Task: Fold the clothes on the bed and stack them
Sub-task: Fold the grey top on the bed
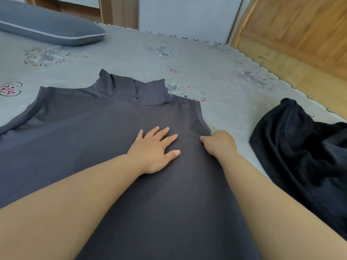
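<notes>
— How's the light where you are?

— Soft and even, a cool daylight cast over the bed (187,59). I can't tell where it enters. Under my left hand (154,149) there's only a faint shadow on the grey shirt (84,128); no hard edges anywhere, no glare.

— Sharpness?

— Fair in the middle, a bit smeared overall. The black garment (300,147) is so dark its folds barely read.

— Distortion?

— Wide-angle: the bed's far edge bows, my forearms balloon toward the bottom corners, and the pillow (48,25) and wooden board (300,34) go soft.
</notes>
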